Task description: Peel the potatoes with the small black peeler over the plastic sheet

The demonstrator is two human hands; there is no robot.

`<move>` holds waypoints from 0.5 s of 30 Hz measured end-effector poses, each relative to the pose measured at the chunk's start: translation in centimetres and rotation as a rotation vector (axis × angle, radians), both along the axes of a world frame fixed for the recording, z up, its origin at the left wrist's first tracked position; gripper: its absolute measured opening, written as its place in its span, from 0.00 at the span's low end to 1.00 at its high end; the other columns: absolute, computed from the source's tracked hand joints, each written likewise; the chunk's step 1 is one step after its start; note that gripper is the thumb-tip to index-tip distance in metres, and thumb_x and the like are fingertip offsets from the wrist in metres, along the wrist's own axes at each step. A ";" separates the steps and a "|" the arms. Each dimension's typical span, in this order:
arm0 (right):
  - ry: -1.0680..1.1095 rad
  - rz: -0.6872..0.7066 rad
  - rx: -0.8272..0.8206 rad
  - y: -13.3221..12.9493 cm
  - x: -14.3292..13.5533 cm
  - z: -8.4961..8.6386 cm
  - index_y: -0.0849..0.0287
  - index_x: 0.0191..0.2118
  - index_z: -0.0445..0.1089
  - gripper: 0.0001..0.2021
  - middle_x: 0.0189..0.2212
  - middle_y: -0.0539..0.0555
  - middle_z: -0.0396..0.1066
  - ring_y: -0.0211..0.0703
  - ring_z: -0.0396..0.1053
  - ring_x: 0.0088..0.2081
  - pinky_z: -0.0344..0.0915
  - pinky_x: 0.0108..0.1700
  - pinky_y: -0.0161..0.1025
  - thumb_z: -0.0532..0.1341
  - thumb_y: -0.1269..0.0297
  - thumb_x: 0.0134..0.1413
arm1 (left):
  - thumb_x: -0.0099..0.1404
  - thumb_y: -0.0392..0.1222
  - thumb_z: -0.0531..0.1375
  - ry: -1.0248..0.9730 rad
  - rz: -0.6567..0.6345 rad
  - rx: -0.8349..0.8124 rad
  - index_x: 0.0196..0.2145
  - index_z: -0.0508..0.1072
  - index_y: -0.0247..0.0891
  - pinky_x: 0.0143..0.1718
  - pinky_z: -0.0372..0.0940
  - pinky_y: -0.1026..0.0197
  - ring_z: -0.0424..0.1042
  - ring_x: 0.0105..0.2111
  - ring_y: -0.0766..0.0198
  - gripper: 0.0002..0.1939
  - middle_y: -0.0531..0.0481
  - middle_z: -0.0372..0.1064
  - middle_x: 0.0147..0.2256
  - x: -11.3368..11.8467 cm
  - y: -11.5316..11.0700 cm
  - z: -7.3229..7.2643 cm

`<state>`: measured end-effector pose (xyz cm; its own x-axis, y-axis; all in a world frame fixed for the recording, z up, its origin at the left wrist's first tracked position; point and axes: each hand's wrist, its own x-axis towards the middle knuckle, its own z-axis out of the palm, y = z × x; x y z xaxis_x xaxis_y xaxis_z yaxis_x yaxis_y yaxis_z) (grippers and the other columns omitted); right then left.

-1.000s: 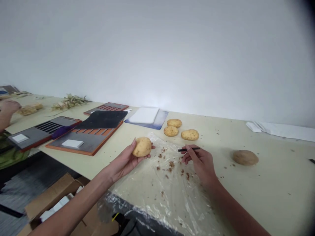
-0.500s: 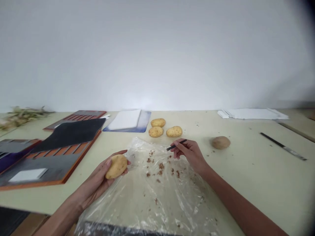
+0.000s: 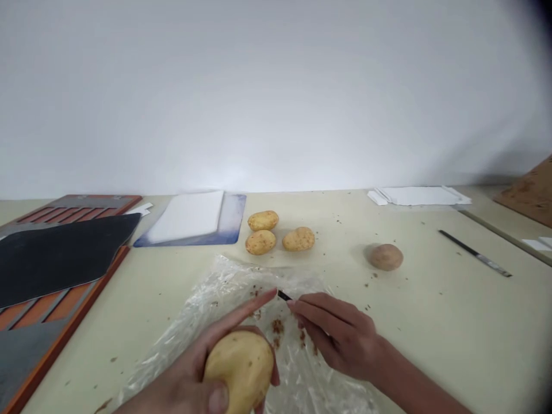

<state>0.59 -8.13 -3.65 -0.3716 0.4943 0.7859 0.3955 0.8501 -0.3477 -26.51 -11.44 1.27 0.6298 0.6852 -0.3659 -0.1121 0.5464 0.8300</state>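
A pale yellow potato (image 3: pixel 242 368) rests in my left hand (image 3: pixel 190 374), with the thumb over its near side and fingers beneath. My left index finger is stretched out, and its tip meets or nearly meets the end of a short, slim black tool (image 3: pixel 283 295). My right hand (image 3: pixel 340 330) pinches that tool; most of it is hidden by the fingers. Under both hands lies a clear plastic sheet (image 3: pixel 194 313), scattered with brown scrapings (image 3: pixel 278 326).
Three yellow potatoes (image 3: pixel 298 239) sit beyond the plastic. A browner potato (image 3: pixel 387 257) and a long thin black strip (image 3: pixel 474 253) lie to the right. White boards (image 3: pixel 190 215) rest on a blue-edged board; orange-framed panels (image 3: pixel 64 328) under a black sheet (image 3: pixel 64 253) stand left.
My left hand has brought the potato nearer and to the right, its index finger now extended. My right hand has come lower, bringing the tool to that fingertip. The view has shifted right.
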 end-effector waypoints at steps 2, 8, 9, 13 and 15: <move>-0.022 -0.040 0.028 -0.2 0.0 0.0 0.69 0.52 0.77 0.13 0.43 0.63 0.81 0.43 0.81 0.41 0.78 0.44 0.33 0.60 0.77 0.66 | 0.50 0.68 0.73 0.030 -0.019 0.000 0.73 0.47 0.57 0.43 0.72 0.60 0.75 0.43 0.57 0.61 0.46 0.77 0.46 0.4 0.1 0.1; -0.045 -0.091 0.003 -0.9 -0.2 0.4 0.66 0.52 0.77 0.12 0.43 0.58 0.82 0.38 0.81 0.41 0.77 0.45 0.29 0.59 0.75 0.69 | 0.49 0.62 0.76 0.048 0.000 0.066 0.69 0.59 0.55 0.42 0.71 0.63 0.76 0.42 0.59 0.54 0.49 0.76 0.44 1.5 0.6 0.4; -0.045 -0.094 0.001 -1.0 -0.2 0.4 0.66 0.52 0.77 0.12 0.43 0.58 0.82 0.38 0.81 0.41 0.77 0.45 0.29 0.60 0.74 0.69 | 0.48 0.62 0.77 0.054 -0.014 0.047 0.69 0.59 0.55 0.42 0.70 0.63 0.76 0.41 0.59 0.56 0.49 0.76 0.44 1.6 0.6 0.3; -0.029 -0.110 0.009 -1.3 -0.3 0.5 0.65 0.52 0.77 0.12 0.43 0.57 0.82 0.40 0.81 0.41 0.77 0.47 0.31 0.62 0.76 0.66 | 0.52 0.63 0.74 0.081 0.121 0.013 0.70 0.58 0.53 0.42 0.72 0.61 0.75 0.42 0.58 0.53 0.47 0.77 0.46 1.4 0.7 -0.8; -0.008 -0.110 -0.006 -1.3 -0.5 0.7 0.65 0.52 0.77 0.12 0.42 0.57 0.82 0.40 0.81 0.39 0.77 0.44 0.31 0.62 0.77 0.65 | 0.60 0.63 0.68 0.092 0.320 0.057 0.70 0.58 0.49 0.43 0.73 0.61 0.75 0.43 0.57 0.47 0.44 0.77 0.47 1.0 0.8 -1.7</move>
<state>0.08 -9.41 -2.99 -0.3211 0.5368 0.7802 0.4886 0.7996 -0.3491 -25.48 -10.63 -0.40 0.3452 0.8639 -0.3667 -0.1941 0.4480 0.8727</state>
